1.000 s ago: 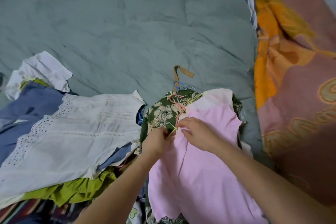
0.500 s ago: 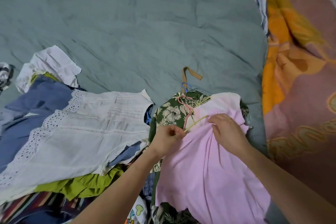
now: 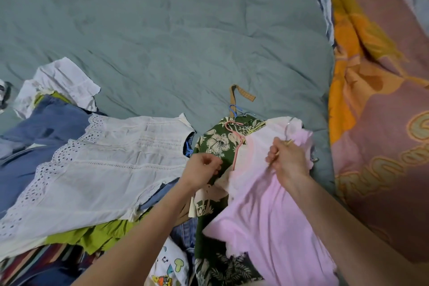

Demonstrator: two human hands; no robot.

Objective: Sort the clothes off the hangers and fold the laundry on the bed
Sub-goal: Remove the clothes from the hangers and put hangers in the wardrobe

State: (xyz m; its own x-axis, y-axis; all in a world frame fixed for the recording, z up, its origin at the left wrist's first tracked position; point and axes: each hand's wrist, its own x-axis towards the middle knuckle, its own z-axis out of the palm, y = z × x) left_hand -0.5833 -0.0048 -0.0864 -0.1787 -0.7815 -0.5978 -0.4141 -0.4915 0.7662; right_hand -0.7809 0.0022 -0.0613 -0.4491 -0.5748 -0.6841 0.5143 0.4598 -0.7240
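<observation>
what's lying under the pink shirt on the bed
Under the pink shirt lies a green floral garment with a pink hanger on it. Whatever lies under the shirt's middle is covered.

Soft, even, rather dim light lies over the grey-green bedsheet, casting only faint shadows in its creases and no glare, while the wide lens bends the sheet's far edges and blurs the forearms nearest the camera.
</observation>
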